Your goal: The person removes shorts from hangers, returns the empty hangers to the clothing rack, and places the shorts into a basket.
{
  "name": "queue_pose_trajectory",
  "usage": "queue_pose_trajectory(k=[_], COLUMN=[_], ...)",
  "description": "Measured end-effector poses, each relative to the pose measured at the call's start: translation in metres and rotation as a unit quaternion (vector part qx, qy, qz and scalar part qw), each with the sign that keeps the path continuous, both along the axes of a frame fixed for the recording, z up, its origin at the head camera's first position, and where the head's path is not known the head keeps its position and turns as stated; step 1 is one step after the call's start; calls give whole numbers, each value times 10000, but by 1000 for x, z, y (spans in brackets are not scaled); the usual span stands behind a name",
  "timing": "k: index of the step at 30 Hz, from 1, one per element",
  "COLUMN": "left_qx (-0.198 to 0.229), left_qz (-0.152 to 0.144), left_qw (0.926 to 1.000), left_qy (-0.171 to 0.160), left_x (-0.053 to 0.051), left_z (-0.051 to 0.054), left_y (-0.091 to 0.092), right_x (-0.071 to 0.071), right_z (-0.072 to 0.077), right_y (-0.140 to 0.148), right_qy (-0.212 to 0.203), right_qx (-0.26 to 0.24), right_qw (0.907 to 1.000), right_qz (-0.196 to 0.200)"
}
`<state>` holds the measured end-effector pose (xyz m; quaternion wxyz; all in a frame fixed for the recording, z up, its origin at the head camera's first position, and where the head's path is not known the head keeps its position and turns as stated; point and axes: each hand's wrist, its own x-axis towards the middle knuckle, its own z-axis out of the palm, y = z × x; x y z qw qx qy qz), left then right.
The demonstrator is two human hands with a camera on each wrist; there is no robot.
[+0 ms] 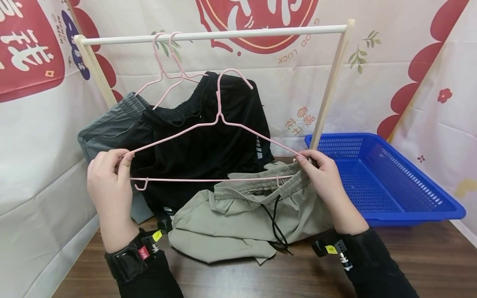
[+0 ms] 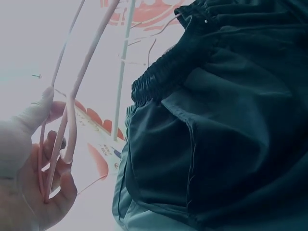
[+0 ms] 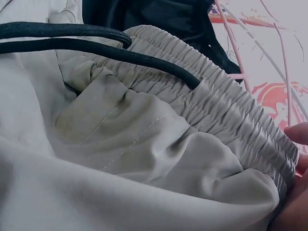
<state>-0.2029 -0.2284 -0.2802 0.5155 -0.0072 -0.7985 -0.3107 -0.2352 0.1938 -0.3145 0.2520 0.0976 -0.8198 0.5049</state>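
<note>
A pink clothes hanger (image 1: 220, 118) is held upright, its hook free of any rod. My left hand (image 1: 112, 178) pinches its left corner between thumb and fingers; the left wrist view shows the hanger's bars (image 2: 72, 120) against that hand. With thumb and forefinger, my right hand (image 1: 326, 178) pinches the hanger's sloping right arm. The hanger's right end goes into the elastic waistband of light grey-green shorts (image 1: 231, 223), which have a black drawstring (image 1: 275, 219). In the right wrist view the gathered waistband (image 3: 226, 110) lies by my fingertips; whether they also grip the cloth I cannot tell.
Behind stands a rack with a white rail (image 1: 261, 33). From it, on two pink hangers (image 1: 175, 62), hang black shorts (image 1: 223, 132) and grey shorts (image 1: 108, 128). A blue plastic basket (image 1: 410, 217) sits at right on the brown wooden table (image 1: 298, 277).
</note>
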Motion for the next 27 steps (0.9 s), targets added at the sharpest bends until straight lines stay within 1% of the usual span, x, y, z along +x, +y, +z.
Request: queue_pose_trajectory(k=[3,9,14,17,21,24,27], left_qx=[37,29,58,75,99,166,218], left_qz=[95,202,286,349,380,415,452], left_qw=[9999,9997,9996,9994,9992,9989,9987], left_qy=[-51,-136,-49,-35,-123,-155,-121], left_x=[0,1,2,2,2,2,2], left_z=[2,2,2,3,4,4,3], left_y=[-1,-3,-3,-2,1,3,6], right_x=[-1,-2,-3,-3,2,6,9], right_z=[0,-8,-10,-10,-6,-2,3], right_y=[2,6,6,7,10,13,15], right_qy=[-13,-18,-23,-146,-232,-138,-41], right_qx=[-80,-198,-341,-369,-433,-407,-381], right_qw=[10000,9997,9994,9992,9988,9990,9988], right_qz=[-14,-159,-94,-56,-34,-121,-309])
